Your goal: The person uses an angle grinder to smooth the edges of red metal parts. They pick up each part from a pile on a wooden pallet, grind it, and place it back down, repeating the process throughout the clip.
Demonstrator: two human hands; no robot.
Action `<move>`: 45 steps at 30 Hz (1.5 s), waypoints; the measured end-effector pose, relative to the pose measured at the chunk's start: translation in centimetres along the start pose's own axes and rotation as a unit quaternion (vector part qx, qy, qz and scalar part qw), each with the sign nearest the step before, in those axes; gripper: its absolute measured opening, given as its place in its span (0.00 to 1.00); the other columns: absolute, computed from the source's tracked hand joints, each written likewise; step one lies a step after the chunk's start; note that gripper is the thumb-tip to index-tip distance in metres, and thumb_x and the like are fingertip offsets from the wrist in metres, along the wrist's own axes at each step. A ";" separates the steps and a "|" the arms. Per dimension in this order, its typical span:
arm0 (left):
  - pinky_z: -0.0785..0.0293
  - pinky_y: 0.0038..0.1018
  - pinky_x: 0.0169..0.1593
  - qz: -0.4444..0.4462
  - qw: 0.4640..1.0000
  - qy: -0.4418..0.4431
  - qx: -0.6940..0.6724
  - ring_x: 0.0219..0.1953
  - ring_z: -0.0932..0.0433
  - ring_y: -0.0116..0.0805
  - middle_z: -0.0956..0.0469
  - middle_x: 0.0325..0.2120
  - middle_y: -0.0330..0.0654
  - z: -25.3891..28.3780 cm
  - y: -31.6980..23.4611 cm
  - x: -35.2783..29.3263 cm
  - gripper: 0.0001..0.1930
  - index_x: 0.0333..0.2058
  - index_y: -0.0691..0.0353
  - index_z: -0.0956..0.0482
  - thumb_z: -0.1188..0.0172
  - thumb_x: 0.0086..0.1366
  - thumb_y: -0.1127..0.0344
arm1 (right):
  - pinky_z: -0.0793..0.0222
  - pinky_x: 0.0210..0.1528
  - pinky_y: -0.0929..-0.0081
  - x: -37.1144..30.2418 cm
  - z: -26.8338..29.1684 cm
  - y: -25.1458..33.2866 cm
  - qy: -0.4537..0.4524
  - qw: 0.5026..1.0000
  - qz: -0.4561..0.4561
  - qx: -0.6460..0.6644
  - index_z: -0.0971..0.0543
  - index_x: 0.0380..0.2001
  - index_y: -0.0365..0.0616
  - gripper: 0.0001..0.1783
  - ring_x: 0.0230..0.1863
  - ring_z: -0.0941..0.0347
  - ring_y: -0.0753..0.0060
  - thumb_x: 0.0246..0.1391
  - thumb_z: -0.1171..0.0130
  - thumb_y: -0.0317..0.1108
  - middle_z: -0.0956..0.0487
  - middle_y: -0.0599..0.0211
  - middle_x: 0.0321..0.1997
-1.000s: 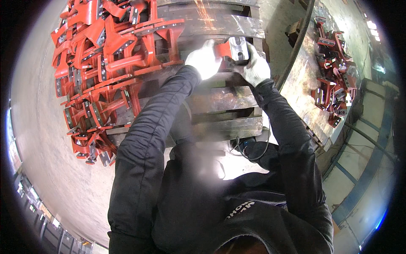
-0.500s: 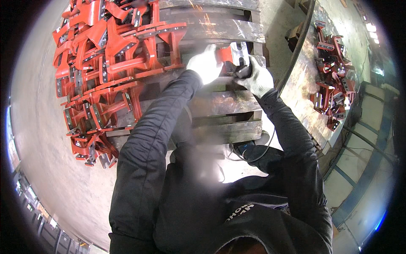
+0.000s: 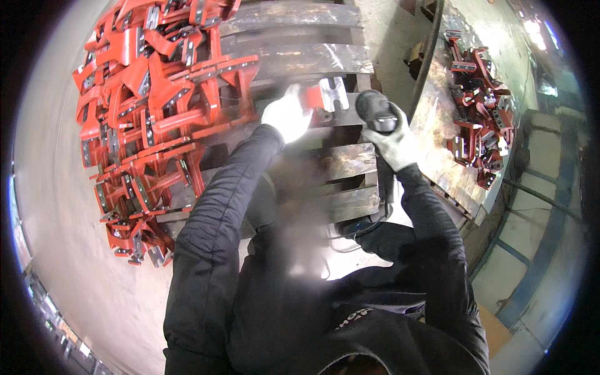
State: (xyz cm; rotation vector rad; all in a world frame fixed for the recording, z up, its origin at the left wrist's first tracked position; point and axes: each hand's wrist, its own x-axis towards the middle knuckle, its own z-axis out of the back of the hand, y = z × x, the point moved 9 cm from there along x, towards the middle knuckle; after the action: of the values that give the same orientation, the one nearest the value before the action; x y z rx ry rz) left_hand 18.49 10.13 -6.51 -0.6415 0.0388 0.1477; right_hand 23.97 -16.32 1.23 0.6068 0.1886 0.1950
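Observation:
My left hand (image 3: 287, 116), in a white glove, is closed around a red metal bracket (image 3: 315, 97) above the pallet. The bracket's bare, silvery forked end (image 3: 334, 94) points away to the right. My right hand (image 3: 398, 141), gloved as well, grips a black angle grinder (image 3: 375, 107) to the right of that end. A gap separates the grinder from the bracket. The grinder's disc cannot be made out clearly, and most of the left fingers are washed out by glare.
A wooden pallet (image 3: 294, 57) lies under my hands. Red brackets (image 3: 165, 94) are heaped over its left side. To the right, a bench (image 3: 431, 119) with a raised dark edge carries more red brackets (image 3: 480, 106). A cord (image 3: 350, 236) runs near my legs.
The grinder has come away from the bracket's metal end, swinging right and turning in my right hand. Sparks seen earlier are gone. My left hand still holds the bracket, slightly lower in view.

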 end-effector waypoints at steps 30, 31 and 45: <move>0.19 0.44 0.41 -0.230 0.940 0.011 0.250 0.37 0.15 0.51 0.15 0.33 0.50 3.1 -49.4 15.1 0.13 0.40 0.58 0.17 0.43 0.61 0.58 | 0.38 0.65 0.69 -15.2 29.8 -19.1 -0.315 0.701 -0.119 0.628 0.27 0.64 0.46 0.28 0.59 0.31 0.68 0.67 0.46 0.49 0.26 0.64 0.61; 0.20 0.43 0.44 -0.223 0.953 -0.076 0.190 0.40 0.15 0.50 0.15 0.35 0.51 2.8 -51.1 18.5 0.14 0.40 0.59 0.18 0.41 0.60 0.58 | 0.45 0.72 0.64 -14.8 29.8 -20.9 -0.338 0.742 -0.093 0.571 0.30 0.67 0.45 0.31 0.68 0.37 0.61 0.66 0.46 0.49 0.33 0.59 0.70; 0.20 0.47 0.45 0.027 0.952 -0.044 0.301 0.40 0.15 0.53 0.15 0.36 0.53 16.3 -21.0 -1.2 0.16 0.38 0.58 0.13 0.43 0.57 0.58 | 0.38 0.66 0.68 -13.9 30.4 -15.9 -0.298 0.761 -0.050 0.574 0.22 0.60 0.53 0.25 0.64 0.33 0.68 0.64 0.43 0.48 0.30 0.68 0.67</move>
State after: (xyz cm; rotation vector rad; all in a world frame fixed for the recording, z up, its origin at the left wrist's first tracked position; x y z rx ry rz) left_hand 20.27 3.14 19.07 -0.0229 0.0136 0.2050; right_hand 19.58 -48.98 18.17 1.8533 -0.3312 -0.2715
